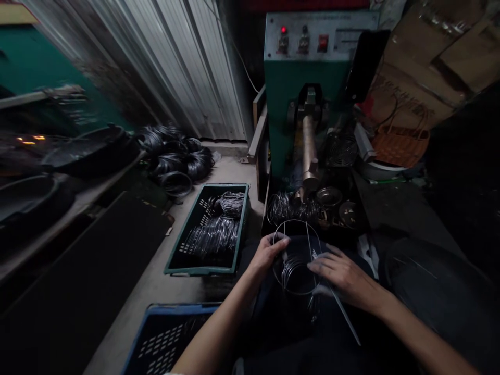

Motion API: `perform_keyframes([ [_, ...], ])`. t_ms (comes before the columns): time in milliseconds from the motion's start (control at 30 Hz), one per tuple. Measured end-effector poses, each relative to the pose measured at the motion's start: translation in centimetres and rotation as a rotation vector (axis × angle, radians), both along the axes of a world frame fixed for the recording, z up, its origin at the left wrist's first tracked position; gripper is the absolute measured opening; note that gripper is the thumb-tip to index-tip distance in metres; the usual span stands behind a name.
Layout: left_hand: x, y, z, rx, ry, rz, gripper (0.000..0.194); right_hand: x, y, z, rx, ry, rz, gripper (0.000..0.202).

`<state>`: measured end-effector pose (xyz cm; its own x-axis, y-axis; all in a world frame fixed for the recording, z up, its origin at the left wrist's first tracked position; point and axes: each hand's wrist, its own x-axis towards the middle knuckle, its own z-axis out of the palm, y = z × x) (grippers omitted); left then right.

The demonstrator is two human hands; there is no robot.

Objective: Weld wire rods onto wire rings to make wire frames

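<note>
My left hand [269,252] pinches the left side of a thin metal wire ring [297,221], held above my lap. Two straight wires cross the ring from its upper edge. My right hand [339,272] is at the ring's right side, its fingers closed around a few straight wire rods [347,316] that slant down to the right. Below the ring, more wire rings [289,271] lie stacked on my lap. Whether the right fingers also touch the ring, I cannot tell.
Ahead stands a green machine [285,78] with a lit red lamp and a round metal arm [309,146]. A green crate [238,263] holds wire rings; a blue crate [172,309] is nearer. Wire coils [175,156] lie by the wall. A wicker basket [402,146] is right.
</note>
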<state>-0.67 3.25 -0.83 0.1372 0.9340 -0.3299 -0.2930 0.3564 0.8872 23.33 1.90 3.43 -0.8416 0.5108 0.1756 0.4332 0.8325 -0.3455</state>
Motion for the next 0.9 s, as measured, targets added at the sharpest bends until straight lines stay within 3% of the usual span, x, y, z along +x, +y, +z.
perform_keyframes([
  [900,-0.2,3.3,0.4,0.048,-0.183,0.059,0.034,-0.6,5.1,0.9,0.046,0.079,0.103,0.037],
])
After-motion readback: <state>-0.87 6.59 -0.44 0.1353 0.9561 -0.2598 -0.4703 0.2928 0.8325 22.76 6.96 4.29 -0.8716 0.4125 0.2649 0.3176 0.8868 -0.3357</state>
